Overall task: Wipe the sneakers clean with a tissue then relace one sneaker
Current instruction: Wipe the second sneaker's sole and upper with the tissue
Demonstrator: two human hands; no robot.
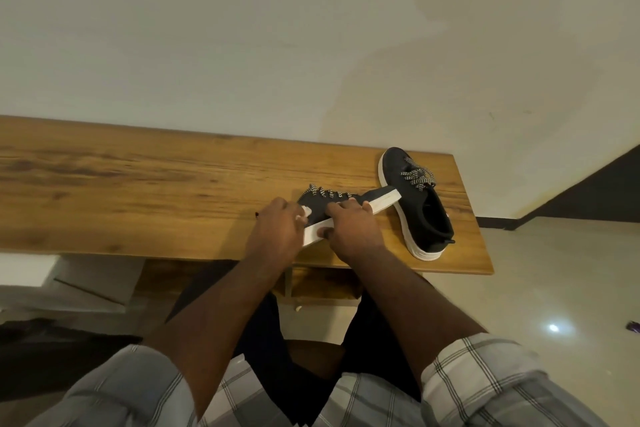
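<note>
Wooden table (138,184) carries both black sneakers. The second sneaker (417,204) lies flat, just beyond the right fingertips. The held sneaker (346,208) is tipped on its side under the right hand (349,229), fingers curled over it. The left hand (277,229) has its fingers closed on a white tissue (304,213) pressed against its upper.

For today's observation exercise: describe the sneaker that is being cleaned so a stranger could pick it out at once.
Start at the long wooden table against the pale wall and go to its right end, where two black sneakers with white soles lie. The sneaker being cleaned is the nearer-left one, tipped on its side between both hands, a white tissue pressed against it; the other sneaker rests untouched on its sole.
</note>
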